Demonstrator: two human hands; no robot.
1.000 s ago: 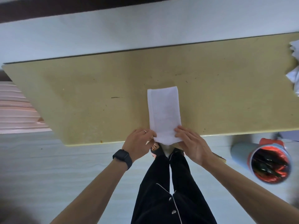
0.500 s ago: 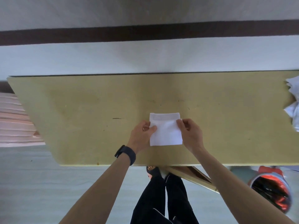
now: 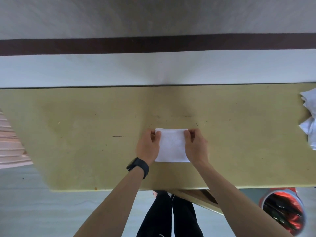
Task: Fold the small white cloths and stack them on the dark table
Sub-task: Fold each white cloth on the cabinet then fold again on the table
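Note:
A small white cloth (image 3: 171, 146), folded into a near square, lies flat on the olive-yellow table (image 3: 85, 125) a little right of centre. My left hand (image 3: 148, 146) pinches the cloth's far left corner with thumb on top. My right hand (image 3: 196, 145) pinches the far right corner the same way. Both palms flank the cloth's sides. A heap of crumpled white cloths (image 3: 310, 117) lies at the table's right edge, partly cut off by the frame.
A round bin with a red liner (image 3: 283, 211) stands on the floor below the table's near right. Pinkish slats (image 3: 8, 144) show at the left. My dark trouser legs (image 3: 171, 216) stand at the near edge. A white wall runs behind the table.
The long strip of cloth that hung over the near edge was folded in half away from me. My hands moved from its near end to its far corners.

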